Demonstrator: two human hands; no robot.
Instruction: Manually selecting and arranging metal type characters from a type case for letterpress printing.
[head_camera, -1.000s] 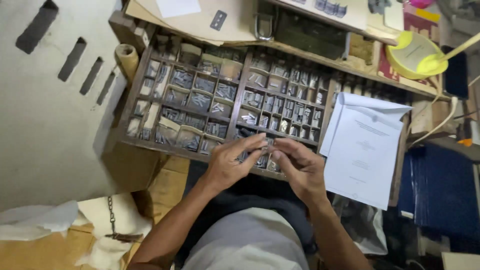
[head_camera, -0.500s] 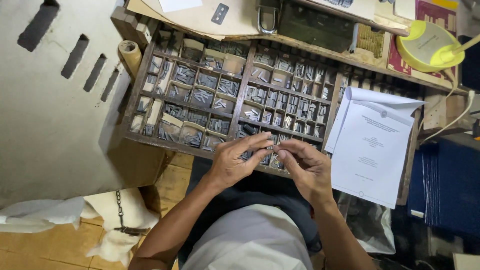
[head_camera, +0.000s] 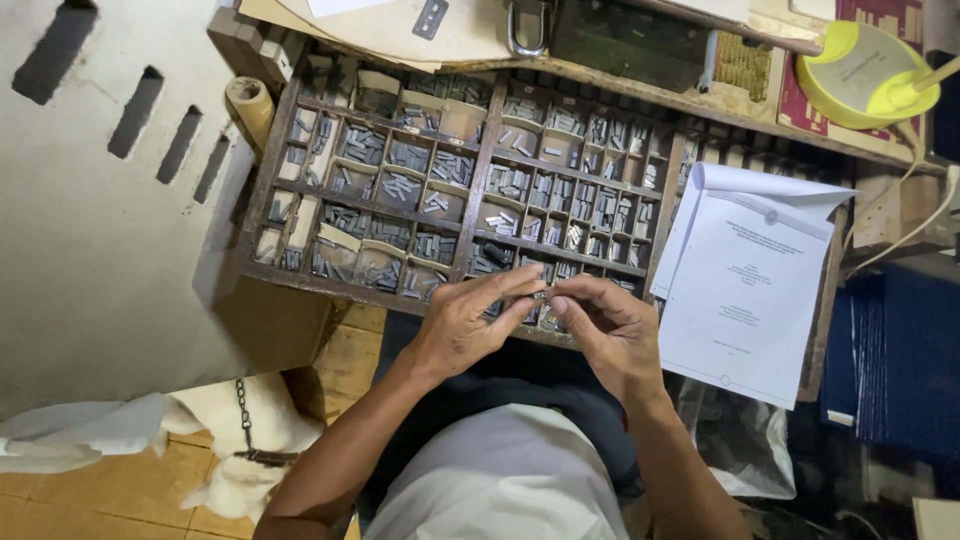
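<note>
Small metal piece (head_camera: 541, 295) sits pinched between left hand (head_camera: 465, 325) and right hand (head_camera: 610, 330), both grips closed on it, just above the wooden tray's (head_camera: 262, 200) near edge; white papers (head_camera: 745, 290) lie right.

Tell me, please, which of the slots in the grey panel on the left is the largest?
The topmost slot, at the upper left corner of the grey panel. It is wider and longer than the three narrower slots that run in a row below and right of it.
</note>
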